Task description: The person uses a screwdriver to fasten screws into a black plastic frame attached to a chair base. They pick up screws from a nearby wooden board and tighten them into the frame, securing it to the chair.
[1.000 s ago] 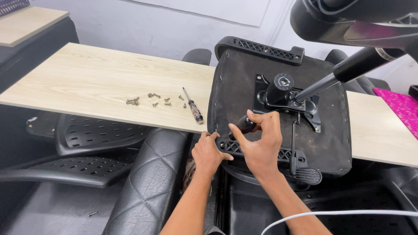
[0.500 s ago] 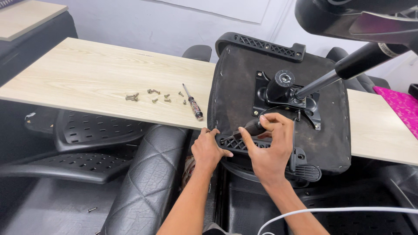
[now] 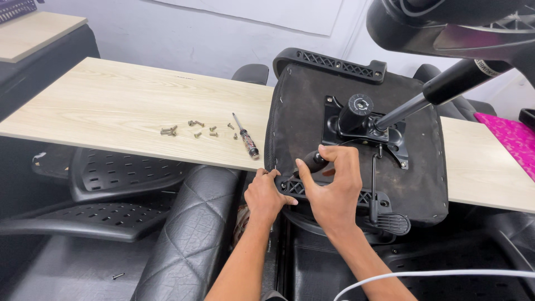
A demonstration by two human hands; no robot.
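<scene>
An upturned black chair seat point(image 3: 423, 139) lies on the wooden table point(image 3: 111, 106), its metal mechanism plate point(image 3: 340, 125) and gas cylinder point(image 3: 440, 89) facing up. My right hand point(image 3: 334, 192) grips a dark-handled screwdriver point(image 3: 313, 163) pointed at the seat's near edge. My left hand point(image 3: 266, 195) presses on the black plastic bracket point(image 3: 365, 196) at the seat's front left corner. A second screwdriver point(image 3: 246, 137) and several loose screws point(image 3: 192, 129) lie on the table to the left.
Black office chairs: a quilted backrest point(image 3: 186, 234) below my arms, perforated parts point(image 3: 111, 173) at left. A chair base point(image 3: 446, 28) hangs top right. A pink mat point(image 3: 512, 139) is at right. A white cable point(image 3: 446, 274) crosses bottom right. One screw point(image 3: 118, 275) lies low left.
My view has shifted slightly. Both hands stay at the seat's near edge; my right hand has turned a little on the screwdriver handle.
</scene>
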